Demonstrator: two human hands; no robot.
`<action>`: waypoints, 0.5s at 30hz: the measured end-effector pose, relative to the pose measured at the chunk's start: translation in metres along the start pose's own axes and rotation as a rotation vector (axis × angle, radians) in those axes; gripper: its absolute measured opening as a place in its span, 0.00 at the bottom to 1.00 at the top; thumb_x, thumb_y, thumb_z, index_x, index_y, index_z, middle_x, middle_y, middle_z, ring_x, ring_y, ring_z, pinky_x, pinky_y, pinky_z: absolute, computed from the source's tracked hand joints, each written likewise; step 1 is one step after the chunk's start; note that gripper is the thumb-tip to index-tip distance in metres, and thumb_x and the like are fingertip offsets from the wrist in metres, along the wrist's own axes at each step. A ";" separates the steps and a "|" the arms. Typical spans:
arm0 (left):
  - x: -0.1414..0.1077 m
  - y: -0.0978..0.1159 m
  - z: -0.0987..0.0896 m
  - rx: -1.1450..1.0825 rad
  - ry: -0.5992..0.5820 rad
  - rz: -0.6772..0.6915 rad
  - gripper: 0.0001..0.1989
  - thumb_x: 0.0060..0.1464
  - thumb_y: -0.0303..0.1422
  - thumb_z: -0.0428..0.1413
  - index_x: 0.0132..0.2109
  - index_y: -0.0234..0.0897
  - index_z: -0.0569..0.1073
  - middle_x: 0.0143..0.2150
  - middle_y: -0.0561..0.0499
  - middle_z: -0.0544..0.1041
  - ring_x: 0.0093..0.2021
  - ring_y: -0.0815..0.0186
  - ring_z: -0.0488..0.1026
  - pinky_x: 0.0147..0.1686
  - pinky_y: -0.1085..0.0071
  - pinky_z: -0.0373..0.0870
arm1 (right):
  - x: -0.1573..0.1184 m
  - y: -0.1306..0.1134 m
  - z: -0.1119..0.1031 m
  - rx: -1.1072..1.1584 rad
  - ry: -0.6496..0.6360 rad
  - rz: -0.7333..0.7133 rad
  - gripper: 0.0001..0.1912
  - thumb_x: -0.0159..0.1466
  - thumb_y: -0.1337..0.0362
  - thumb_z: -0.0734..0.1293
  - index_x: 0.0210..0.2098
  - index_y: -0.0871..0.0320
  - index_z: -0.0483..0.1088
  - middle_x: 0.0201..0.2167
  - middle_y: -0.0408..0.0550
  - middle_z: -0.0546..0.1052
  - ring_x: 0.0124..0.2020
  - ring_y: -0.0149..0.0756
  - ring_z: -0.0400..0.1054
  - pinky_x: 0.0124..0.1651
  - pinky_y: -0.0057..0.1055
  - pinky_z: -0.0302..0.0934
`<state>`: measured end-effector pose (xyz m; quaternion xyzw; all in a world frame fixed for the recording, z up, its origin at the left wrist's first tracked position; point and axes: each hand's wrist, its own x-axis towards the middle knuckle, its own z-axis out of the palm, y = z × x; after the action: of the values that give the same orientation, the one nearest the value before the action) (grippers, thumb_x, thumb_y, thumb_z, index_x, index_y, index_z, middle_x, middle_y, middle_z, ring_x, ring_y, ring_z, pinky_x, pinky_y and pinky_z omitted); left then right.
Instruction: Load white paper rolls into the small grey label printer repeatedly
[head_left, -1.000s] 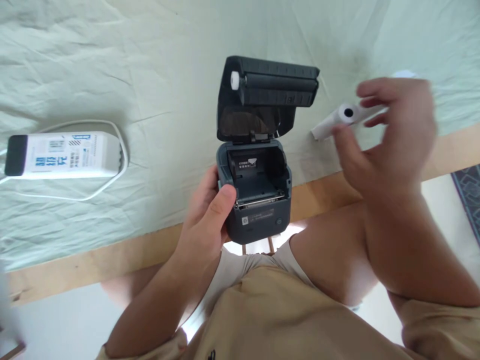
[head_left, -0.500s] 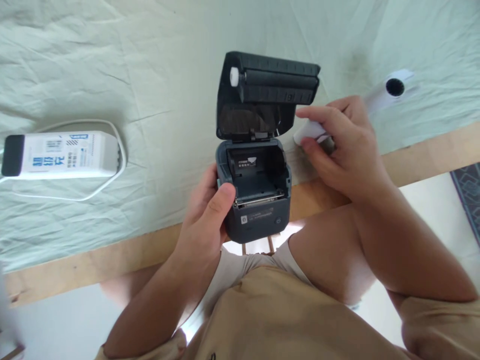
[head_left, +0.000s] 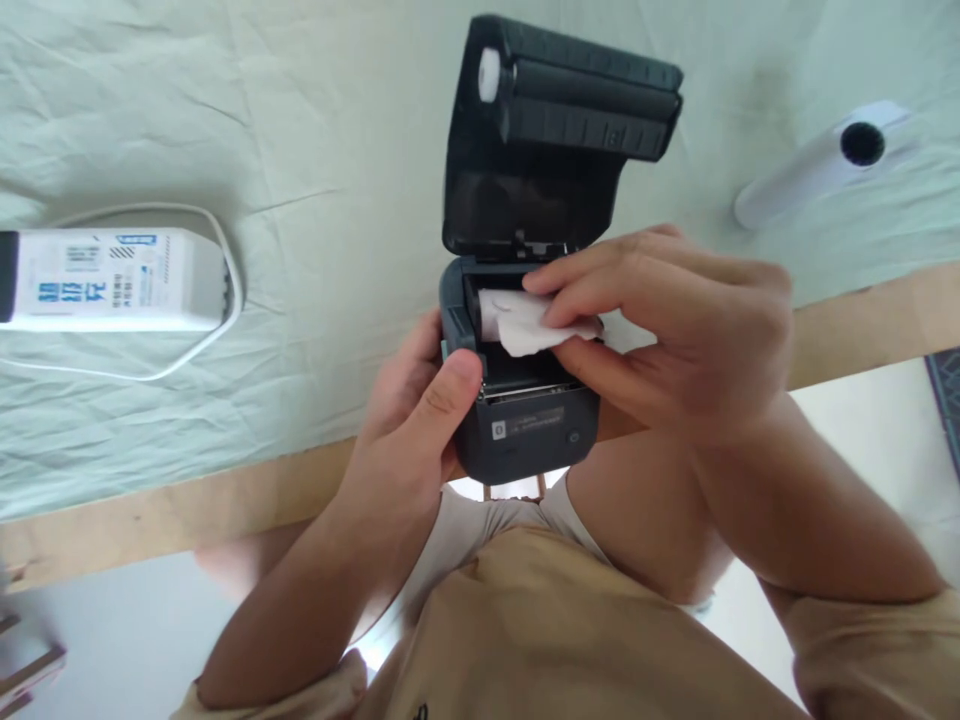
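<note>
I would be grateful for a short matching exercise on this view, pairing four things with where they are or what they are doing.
1. Left hand
2. Right hand
3. Dark lid
4. White corded block

A. Lying on the left part of the green cloth
B. Holding the white paper roll at the open compartment
C. Swung open beyond the compartment
D. Gripping the side of the dark device

Pairs: 1-D, 2-B, 3-C, 4-A

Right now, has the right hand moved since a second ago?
Yes: leftward, away from the white roll on the cloth; the right hand is now at the open dark device.
</note>
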<state>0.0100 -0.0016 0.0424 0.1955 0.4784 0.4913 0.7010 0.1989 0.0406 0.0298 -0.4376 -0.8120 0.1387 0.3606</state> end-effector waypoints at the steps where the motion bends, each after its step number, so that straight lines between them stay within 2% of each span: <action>1: 0.001 0.000 0.000 0.003 0.000 -0.007 0.07 0.70 0.31 0.65 0.50 0.40 0.89 0.47 0.56 0.88 0.48 0.72 0.82 0.47 0.85 0.80 | 0.002 0.003 0.001 -0.005 0.032 -0.053 0.11 0.71 0.72 0.69 0.37 0.47 0.74 0.46 0.35 0.89 0.48 0.41 0.87 0.49 0.47 0.79; 4: 0.003 -0.001 -0.002 -0.029 -0.015 -0.044 0.08 0.70 0.30 0.66 0.52 0.40 0.89 0.47 0.56 0.88 0.47 0.73 0.82 0.47 0.85 0.80 | 0.003 0.006 -0.003 0.024 0.064 -0.154 0.10 0.72 0.70 0.71 0.38 0.47 0.73 0.44 0.36 0.89 0.45 0.40 0.86 0.47 0.46 0.77; 8: 0.005 -0.004 -0.008 -0.099 -0.048 -0.008 0.08 0.72 0.29 0.62 0.51 0.37 0.88 0.42 0.55 0.89 0.42 0.73 0.83 0.43 0.85 0.80 | -0.004 -0.003 -0.012 0.085 -0.036 -0.222 0.10 0.72 0.70 0.70 0.38 0.46 0.71 0.39 0.37 0.87 0.40 0.39 0.82 0.42 0.46 0.74; 10: 0.005 -0.005 -0.013 -0.103 -0.131 0.014 0.09 0.72 0.29 0.62 0.54 0.37 0.86 0.43 0.54 0.89 0.42 0.71 0.85 0.42 0.83 0.81 | -0.008 -0.007 -0.011 0.089 -0.057 -0.251 0.10 0.72 0.70 0.70 0.38 0.48 0.71 0.37 0.38 0.86 0.40 0.39 0.81 0.39 0.45 0.72; 11: 0.005 -0.005 -0.015 -0.089 -0.192 0.021 0.11 0.70 0.28 0.64 0.56 0.38 0.85 0.46 0.53 0.89 0.46 0.69 0.86 0.45 0.80 0.82 | -0.010 -0.008 -0.010 0.083 -0.055 -0.256 0.09 0.72 0.69 0.70 0.38 0.48 0.71 0.37 0.38 0.86 0.40 0.39 0.81 0.39 0.45 0.71; 13: 0.004 -0.005 -0.018 -0.020 -0.306 0.020 0.22 0.65 0.27 0.69 0.64 0.42 0.81 0.57 0.51 0.89 0.58 0.60 0.86 0.56 0.70 0.85 | -0.013 -0.007 -0.004 0.074 -0.054 -0.255 0.07 0.74 0.64 0.71 0.38 0.48 0.72 0.37 0.38 0.86 0.40 0.39 0.82 0.40 0.45 0.69; 14: 0.004 -0.004 -0.018 0.054 -0.260 0.003 0.28 0.61 0.26 0.71 0.66 0.43 0.79 0.62 0.50 0.87 0.64 0.57 0.84 0.62 0.66 0.83 | -0.014 -0.005 -0.002 0.074 -0.043 -0.255 0.08 0.75 0.63 0.71 0.38 0.47 0.72 0.37 0.38 0.86 0.40 0.39 0.82 0.40 0.46 0.68; 15: 0.004 -0.002 -0.016 0.125 -0.164 -0.011 0.33 0.58 0.24 0.71 0.69 0.45 0.76 0.66 0.50 0.85 0.68 0.54 0.81 0.66 0.63 0.81 | -0.014 -0.002 0.000 0.081 -0.034 -0.268 0.08 0.75 0.62 0.71 0.38 0.47 0.72 0.36 0.37 0.86 0.40 0.39 0.82 0.41 0.46 0.68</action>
<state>-0.0027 -0.0020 0.0314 0.2757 0.4502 0.4393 0.7269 0.2032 0.0278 0.0243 -0.3079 -0.8629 0.1293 0.3794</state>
